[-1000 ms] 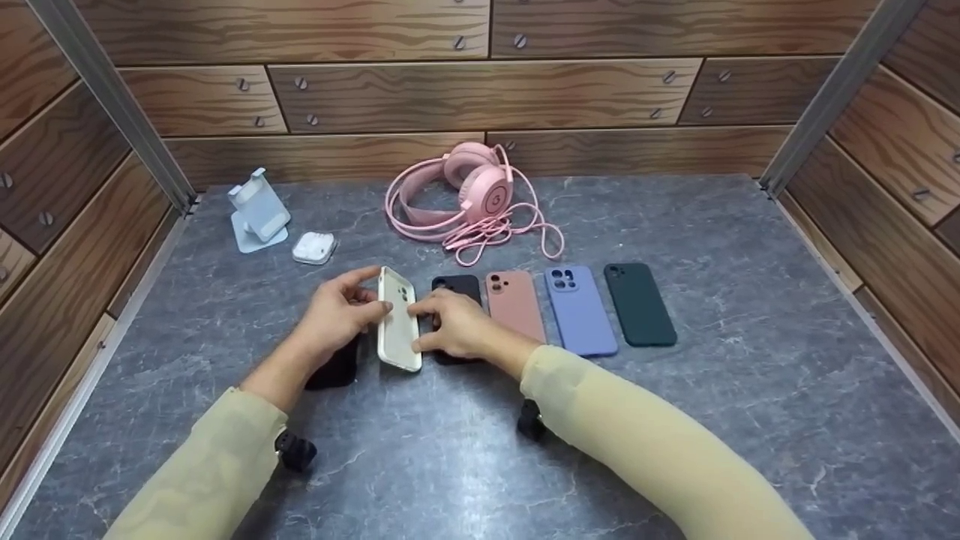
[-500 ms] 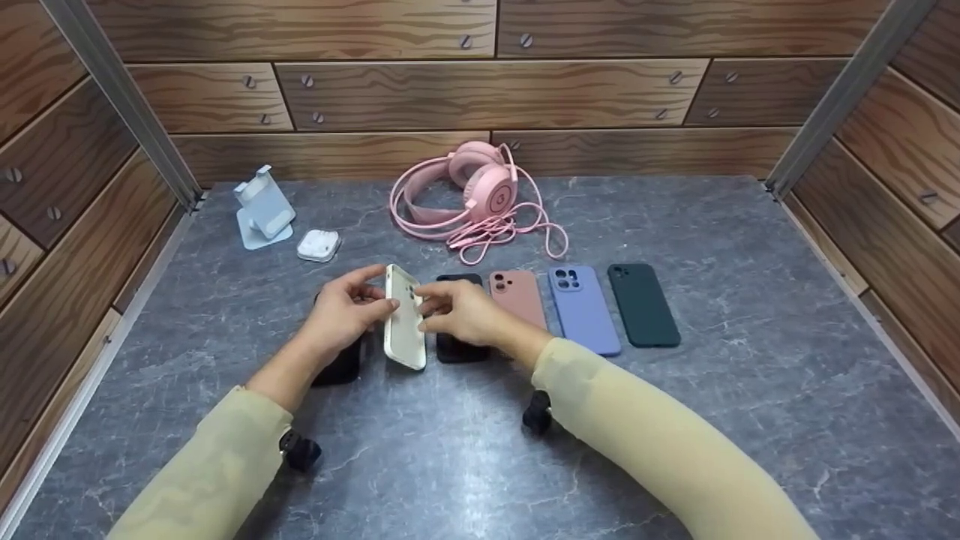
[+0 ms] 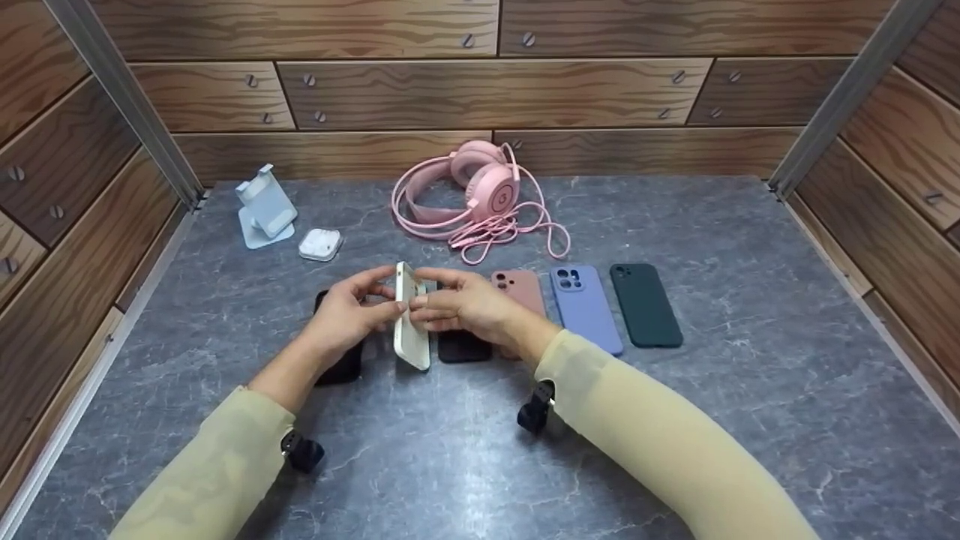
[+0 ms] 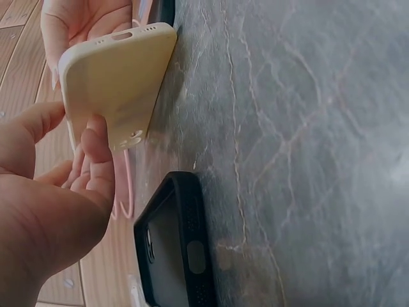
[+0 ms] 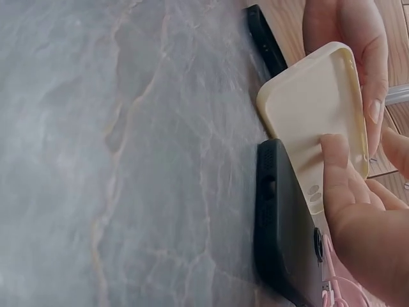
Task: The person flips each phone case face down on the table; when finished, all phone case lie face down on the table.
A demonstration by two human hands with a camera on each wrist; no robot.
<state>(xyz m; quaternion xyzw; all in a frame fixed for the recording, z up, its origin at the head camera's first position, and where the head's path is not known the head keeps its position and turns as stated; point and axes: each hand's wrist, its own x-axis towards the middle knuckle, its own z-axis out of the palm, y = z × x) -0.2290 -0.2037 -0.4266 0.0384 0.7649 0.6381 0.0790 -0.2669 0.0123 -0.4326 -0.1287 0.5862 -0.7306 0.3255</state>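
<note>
Tilting further onto its long edge than a moment ago, the cream phone case [image 3: 411, 326] stands lifted between both hands above the grey table [image 3: 675, 420], left hand [image 3: 346, 315] and right hand [image 3: 463, 307] pinching its sides with curled fingers, suggesting an inspection; no writing is readable anywhere.

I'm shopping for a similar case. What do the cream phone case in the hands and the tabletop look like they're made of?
Cream phone case: probably soft silicone or rubbery plastic, with a matte, smooth skin, rounded edges and moulded port cutouts. Tabletop: grey marble-look surface with pale veins and a slight sheen; whether it is real stone or a printed laminate cannot be told.
</note>
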